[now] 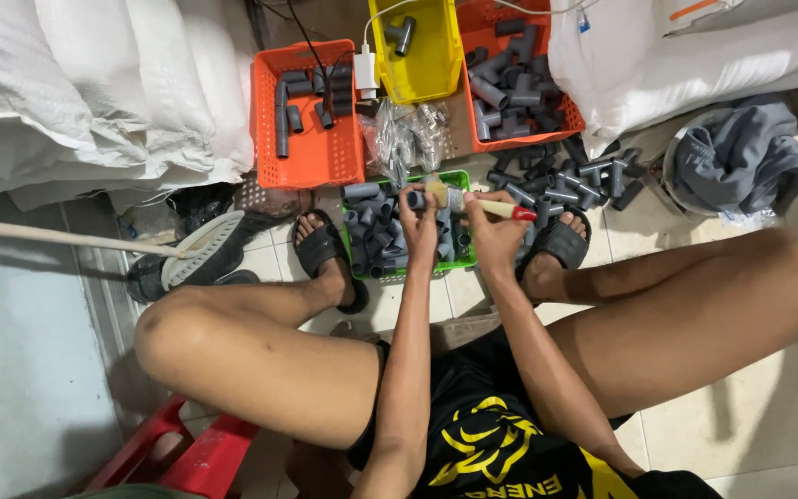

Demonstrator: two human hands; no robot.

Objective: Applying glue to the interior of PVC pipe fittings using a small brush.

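Observation:
My left hand [420, 225] grips a short grey pipe fitting [415, 200] over the green basket [458, 178], which is full of grey pipe pieces. In my right hand [493, 234] is a small brush with a red handle [501, 210]. Its bristle end [437, 192] touches the fitting's end. Both hands are held between my sandalled feet [323, 248].
An orange basket [311, 157] with several grey fittings stands at back left. A yellow bin [427, 65] and a second orange basket [565, 115] stand behind. Loose fittings [565, 180] lie on the tiled floor. White sacks [103, 83], grey cloth [741, 157] and a red stool [191, 457] surround me.

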